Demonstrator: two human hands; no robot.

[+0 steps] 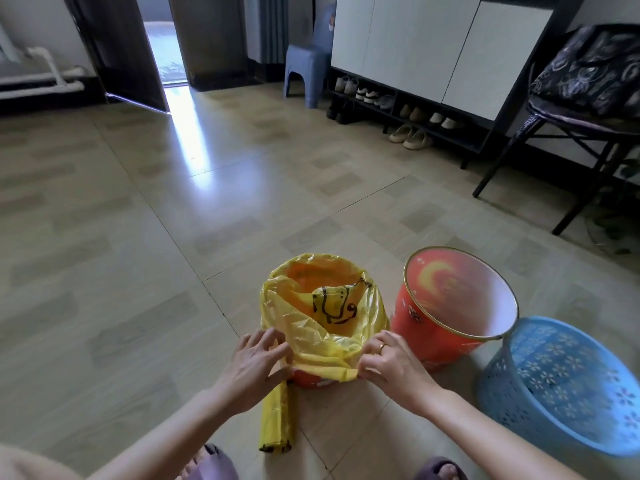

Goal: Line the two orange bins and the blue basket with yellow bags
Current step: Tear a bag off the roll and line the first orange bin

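Observation:
On the tiled floor in front of me stands an orange bin (311, 377) with a yellow bag (304, 317) draped over its rim and hanging inside. My left hand (254, 365) pinches the bag's folded edge at the near left of the rim. My right hand (391, 363), with a ring, pinches the same edge at the near right. A folded strip of yellow bags (277, 420) hangs down from my left hand to the floor. A second orange bin (436, 337) with no bag stands to the right. Further right stands the blue basket (561, 393), also unlined.
A black chair (571, 133) with a dark patterned bag stands at the right. A shoe rack (398, 112) under white cabinets and a blue stool (306, 69) line the far wall. An open doorway (166, 46) is at the back. My slippered feet (211, 462) show at the bottom.

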